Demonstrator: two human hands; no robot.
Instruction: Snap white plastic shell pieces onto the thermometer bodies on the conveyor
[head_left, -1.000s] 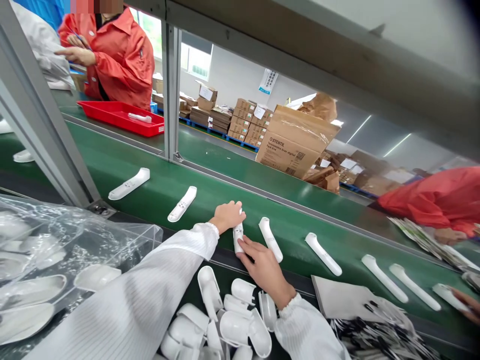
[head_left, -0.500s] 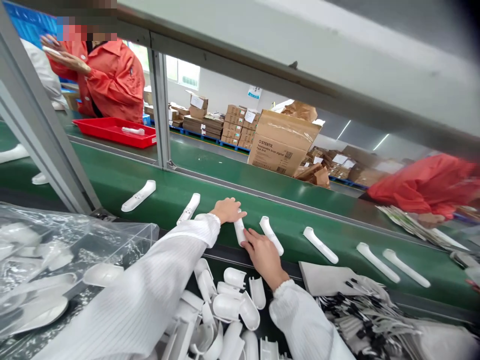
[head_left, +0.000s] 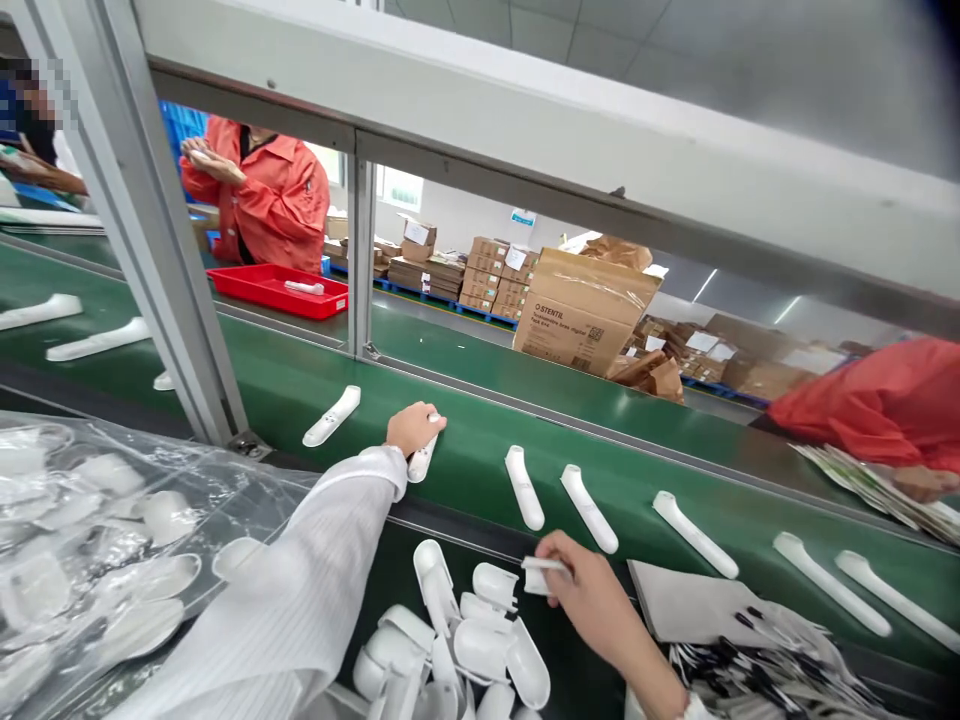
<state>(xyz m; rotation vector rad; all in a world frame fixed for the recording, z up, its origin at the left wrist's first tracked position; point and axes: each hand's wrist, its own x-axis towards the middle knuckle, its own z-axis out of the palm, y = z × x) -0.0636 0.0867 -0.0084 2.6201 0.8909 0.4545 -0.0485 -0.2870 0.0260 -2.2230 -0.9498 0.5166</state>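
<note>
The left hand (head_left: 414, 430) grips a handset (head_left: 422, 463) on the green belt (head_left: 466, 475). Beside the belt, the right hand (head_left: 589, 585) pinches one cover (head_left: 535, 580) (not yet fitted); more covers (head_left: 480, 648) lie loose.

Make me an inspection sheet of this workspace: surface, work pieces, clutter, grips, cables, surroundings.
Surface: green belt, long white pieces spaced along it.
Work pieces: curved white shells heaped on the near side of the belt.
Clutter: clear plastic bag of white parts, left; flat grey item, lower right.
Left grip: closed on a long white piece at the belt.
Right grip: holding a small white shell, slightly blurred.
Cables: grey strands with black ends, lower right; cannot tell whether they are cables.
Surroundings: red tray, printed carton, two people in red beyond the belt.
</note>
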